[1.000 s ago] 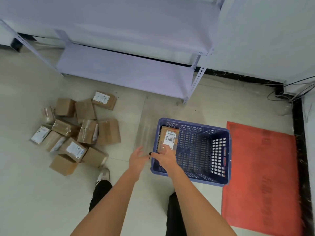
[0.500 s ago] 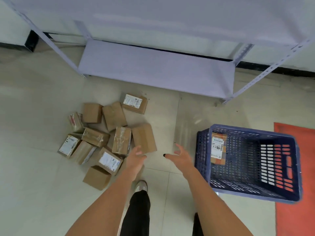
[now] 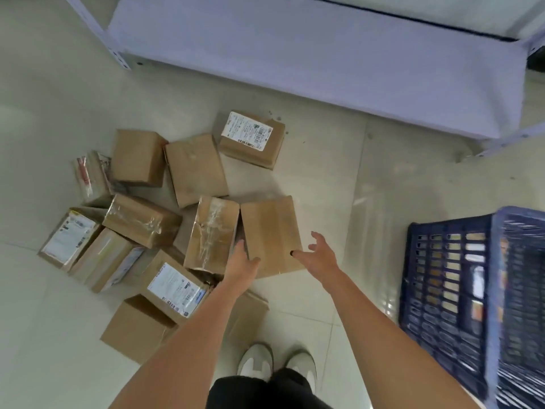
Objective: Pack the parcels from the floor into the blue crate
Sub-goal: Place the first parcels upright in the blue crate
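Observation:
Several brown cardboard parcels lie in a heap on the floor at the left and centre. A plain parcel (image 3: 269,231) lies at the heap's right edge. My left hand (image 3: 241,259) reaches over its near left corner, fingers apart, holding nothing. My right hand (image 3: 320,252) hovers open at its near right corner, fingers spread. Whether either hand touches it is unclear. Beside it lies a taped parcel (image 3: 212,233). A labelled parcel (image 3: 250,137) sits farther back. The blue crate (image 3: 448,290) stands at the right edge, blurred, with a parcel showing through its slotted wall.
A pale metal shelf unit (image 3: 309,51) spans the back, its lowest shelf just above the floor. My white shoes (image 3: 275,364) stand on the tiles just behind the heap. Bare floor lies between the heap and the crate.
My view swung left from the crate to the heap. Both hands moved away from the crate and forward, and now flank the plain parcel at the heap's right edge.

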{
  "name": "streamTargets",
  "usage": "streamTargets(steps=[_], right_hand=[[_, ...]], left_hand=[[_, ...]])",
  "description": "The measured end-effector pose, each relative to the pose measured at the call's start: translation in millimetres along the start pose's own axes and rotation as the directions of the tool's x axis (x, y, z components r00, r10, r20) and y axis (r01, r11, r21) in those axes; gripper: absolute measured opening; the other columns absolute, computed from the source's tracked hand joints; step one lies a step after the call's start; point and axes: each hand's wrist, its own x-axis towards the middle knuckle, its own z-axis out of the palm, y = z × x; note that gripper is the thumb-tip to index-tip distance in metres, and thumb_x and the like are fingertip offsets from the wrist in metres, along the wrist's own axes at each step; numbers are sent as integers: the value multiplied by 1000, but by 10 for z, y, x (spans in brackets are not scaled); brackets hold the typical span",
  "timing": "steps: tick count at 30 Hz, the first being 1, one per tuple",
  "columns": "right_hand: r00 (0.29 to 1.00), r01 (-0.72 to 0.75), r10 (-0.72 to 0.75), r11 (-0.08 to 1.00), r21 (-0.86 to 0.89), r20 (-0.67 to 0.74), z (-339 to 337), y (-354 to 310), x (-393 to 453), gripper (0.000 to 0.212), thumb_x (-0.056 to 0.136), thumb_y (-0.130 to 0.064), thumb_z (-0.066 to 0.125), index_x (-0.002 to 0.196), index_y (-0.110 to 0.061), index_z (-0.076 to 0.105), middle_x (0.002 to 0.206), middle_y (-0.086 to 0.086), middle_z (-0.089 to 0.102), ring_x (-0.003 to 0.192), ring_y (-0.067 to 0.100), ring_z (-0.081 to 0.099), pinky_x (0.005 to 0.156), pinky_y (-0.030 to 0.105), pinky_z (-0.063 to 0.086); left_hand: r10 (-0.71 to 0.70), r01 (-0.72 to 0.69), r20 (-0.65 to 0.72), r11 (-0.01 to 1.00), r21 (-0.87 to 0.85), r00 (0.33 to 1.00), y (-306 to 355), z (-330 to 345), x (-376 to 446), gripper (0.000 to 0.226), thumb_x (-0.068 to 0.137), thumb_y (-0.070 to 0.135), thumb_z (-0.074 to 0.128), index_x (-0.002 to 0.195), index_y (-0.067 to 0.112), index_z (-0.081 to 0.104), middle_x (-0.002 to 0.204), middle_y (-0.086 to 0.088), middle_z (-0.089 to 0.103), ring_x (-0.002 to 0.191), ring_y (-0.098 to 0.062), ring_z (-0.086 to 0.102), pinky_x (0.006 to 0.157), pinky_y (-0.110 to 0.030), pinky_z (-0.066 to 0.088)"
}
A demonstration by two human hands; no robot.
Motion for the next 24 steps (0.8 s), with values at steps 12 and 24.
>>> streamTargets(steps=[12, 24], right_hand=[[999, 5, -4, 1000, 20, -55, 102, -159, 297, 69, 81, -34, 63, 143, -26, 33, 128, -1, 54, 106, 20, 54, 88, 29, 45], [996, -68, 82, 964, 257, -45, -1385, -1407, -3388, 44, 90, -35, 47, 131, -19, 47, 118, 3, 52, 104, 21, 51, 95, 39, 47]], left_hand=[[17, -30, -56, 971, -239, 998, 298, 67, 299, 59, 91, 12, 44, 144, 22, 19, 135, -6, 48, 109, -25, 51, 84, -34, 40], [135, -126, 58, 983, -134, 989, 1723, -1396, -3416, 62, 95, 10, 41, 149, 22, 14, 147, -3, 36, 125, -23, 44, 102, -33, 34]])
